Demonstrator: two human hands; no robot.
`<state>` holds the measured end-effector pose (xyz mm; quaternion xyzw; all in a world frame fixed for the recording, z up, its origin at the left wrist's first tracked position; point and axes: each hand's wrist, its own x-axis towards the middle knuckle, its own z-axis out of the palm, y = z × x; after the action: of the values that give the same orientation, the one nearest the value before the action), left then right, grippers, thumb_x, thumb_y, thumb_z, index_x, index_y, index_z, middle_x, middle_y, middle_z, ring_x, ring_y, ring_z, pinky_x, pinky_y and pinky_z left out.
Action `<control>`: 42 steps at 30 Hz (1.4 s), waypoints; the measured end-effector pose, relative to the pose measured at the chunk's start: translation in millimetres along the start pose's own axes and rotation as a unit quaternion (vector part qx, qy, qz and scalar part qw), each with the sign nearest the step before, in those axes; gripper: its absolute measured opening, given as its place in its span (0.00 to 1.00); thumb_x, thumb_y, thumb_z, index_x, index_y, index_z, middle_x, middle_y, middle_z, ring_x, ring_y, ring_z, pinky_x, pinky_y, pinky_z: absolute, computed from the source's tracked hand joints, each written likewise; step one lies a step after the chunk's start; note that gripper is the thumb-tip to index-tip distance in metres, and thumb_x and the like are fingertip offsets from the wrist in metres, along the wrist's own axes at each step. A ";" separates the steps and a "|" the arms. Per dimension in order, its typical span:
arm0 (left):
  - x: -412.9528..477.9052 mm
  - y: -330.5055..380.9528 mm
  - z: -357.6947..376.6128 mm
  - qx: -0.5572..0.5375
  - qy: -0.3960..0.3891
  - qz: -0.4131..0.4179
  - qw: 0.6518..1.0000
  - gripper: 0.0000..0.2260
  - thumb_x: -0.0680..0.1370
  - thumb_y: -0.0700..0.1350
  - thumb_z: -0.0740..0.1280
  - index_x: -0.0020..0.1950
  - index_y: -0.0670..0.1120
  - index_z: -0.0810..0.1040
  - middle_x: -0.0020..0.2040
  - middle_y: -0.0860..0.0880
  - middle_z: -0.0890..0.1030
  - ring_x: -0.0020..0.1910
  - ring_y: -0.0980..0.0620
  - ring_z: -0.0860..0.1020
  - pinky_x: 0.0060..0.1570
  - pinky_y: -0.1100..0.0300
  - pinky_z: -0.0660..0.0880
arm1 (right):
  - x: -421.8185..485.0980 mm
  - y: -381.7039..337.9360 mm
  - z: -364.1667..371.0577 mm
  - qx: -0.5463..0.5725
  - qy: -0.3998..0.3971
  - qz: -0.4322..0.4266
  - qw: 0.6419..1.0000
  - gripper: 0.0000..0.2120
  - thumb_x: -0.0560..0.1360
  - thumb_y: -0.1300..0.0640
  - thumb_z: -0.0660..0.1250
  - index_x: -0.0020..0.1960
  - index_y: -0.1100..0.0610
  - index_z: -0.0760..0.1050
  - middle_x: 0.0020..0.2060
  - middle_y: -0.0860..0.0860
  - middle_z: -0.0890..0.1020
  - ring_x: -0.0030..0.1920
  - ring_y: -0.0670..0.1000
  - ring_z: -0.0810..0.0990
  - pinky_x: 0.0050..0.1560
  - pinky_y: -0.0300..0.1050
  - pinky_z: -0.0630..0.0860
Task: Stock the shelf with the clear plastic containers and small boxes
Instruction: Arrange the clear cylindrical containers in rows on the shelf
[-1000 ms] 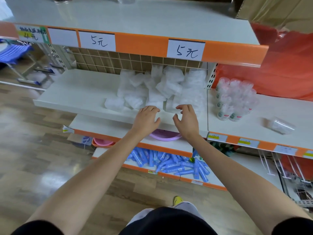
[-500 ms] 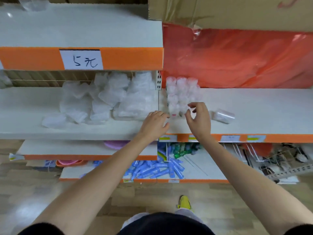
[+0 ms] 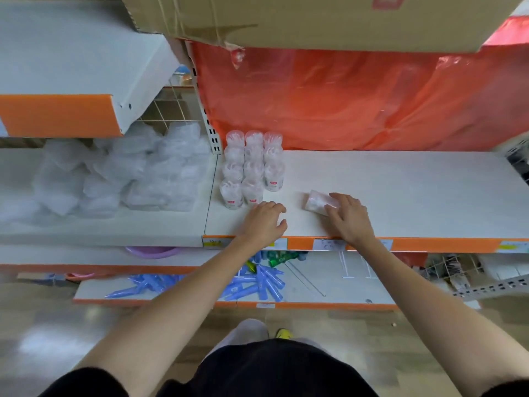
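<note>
— head view: how is the shelf (image 3: 400, 193) bounded?
— the white board is closed in front by an orange strip (image 3: 435, 244), at the back by a red plastic sheet (image 3: 343, 104), and at the left by a slotted post (image 3: 210, 130). a cardboard box (image 3: 315, 18) is seen overhanging from above.
— where is open room found?
— bare board is seen to the right of the right hand (image 3: 350, 217), out to the far end. a smaller bare patch is left between the two hands.
— and the task's thing?
— a clear container (image 3: 315, 202) is laid on its side near the front edge, to the right of the standing containers (image 3: 253, 167), which are grouped upright in rows beside the post. its long axis is set roughly along the shelf, slightly slanted, with one end pointed left toward the group. which end is the cap cannot be told.
— the hands?
— the right hand's fingers and thumb are curled over the container's right end. the left hand (image 3: 264, 222) is rested on the board with fingers loosely bent and nothing held, its fingertips just beside the front row.
— beyond the post?
— a heap of clear bagged packs (image 3: 137, 173) is piled on the neighbouring shelf (image 3: 100, 230).
</note>
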<state>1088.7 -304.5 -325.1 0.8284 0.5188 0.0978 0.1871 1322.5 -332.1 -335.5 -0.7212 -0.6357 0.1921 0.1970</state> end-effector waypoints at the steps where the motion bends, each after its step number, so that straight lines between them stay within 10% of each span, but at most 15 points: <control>1: 0.7 -0.2 1.3 -0.007 -0.001 -0.007 1.000 0.16 0.80 0.47 0.63 0.66 0.45 0.75 0.60 0.46 0.79 0.61 0.46 0.73 0.61 0.56 0.65 | 0.9 1.7 1.1 0.015 -0.018 -0.002 1.000 0.39 0.73 0.34 0.46 0.70 0.58 0.70 0.64 0.58 0.77 0.63 0.60 0.73 0.62 0.52 0.66; 7: 7.2 -1.8 13.6 -0.158 -0.001 -0.083 0.984 0.12 0.79 0.46 0.65 0.61 0.44 0.79 0.56 0.46 0.80 0.56 0.49 0.78 0.56 0.53 0.74 | 3.3 -16.3 10.8 0.200 0.020 0.102 0.974 0.30 0.71 0.38 0.62 0.65 0.57 0.75 0.53 0.52 0.80 0.51 0.52 0.77 0.49 0.42 0.69; 21: 6.3 21.7 -9.4 -0.594 0.030 -0.285 0.752 0.05 0.80 0.49 0.66 0.52 0.49 0.77 0.51 0.46 0.81 0.51 0.48 0.80 0.47 0.60 0.77 | -12.5 -88.0 44.5 0.423 0.064 0.183 0.885 0.20 0.71 0.55 0.76 0.59 0.55 0.74 0.49 0.47 0.79 0.49 0.45 0.78 0.51 0.40 0.76; 25: 2.9 16.8 -12.8 -0.613 0.031 -0.293 0.733 0.04 0.80 0.49 0.66 0.46 0.52 0.76 0.47 0.51 0.78 0.47 0.53 0.77 0.52 0.57 0.76 | -20.5 -88.6 38.1 0.508 0.026 0.175 0.843 0.07 0.78 0.56 0.69 0.55 0.55 0.77 0.52 0.50 0.80 0.55 0.50 0.78 0.55 0.47 0.75; 33: -1.0 11.5 -16.3 -0.617 0.015 -0.271 0.738 0.06 0.80 0.48 0.67 0.52 0.47 0.77 0.50 0.50 0.79 0.50 0.52 0.78 0.53 0.55 0.77 | -27.5 -73.8 33.9 0.535 -0.121 0.144 0.824 0.14 0.81 0.51 0.63 0.60 0.58 0.80 0.55 0.54 0.85 0.60 0.51 0.81 0.63 0.46 0.72; 42: -6.7 5.9 -19.7 -0.586 0.020 -0.266 0.765 0.11 0.80 0.50 0.66 0.59 0.47 0.77 0.53 0.50 0.81 0.51 0.52 0.79 0.47 0.60 0.76 | -29.2 -89.9 37.1 0.547 -0.011 0.197 0.813 0.19 0.74 0.56 0.74 0.62 0.58 0.75 0.48 0.53 0.84 0.51 0.50 0.83 0.51 0.41 0.74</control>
<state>1083.5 -308.7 -304.5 0.3838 0.5637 0.3459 0.6444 1223.9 -349.4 -318.7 -0.6018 -0.2721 0.5509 0.5102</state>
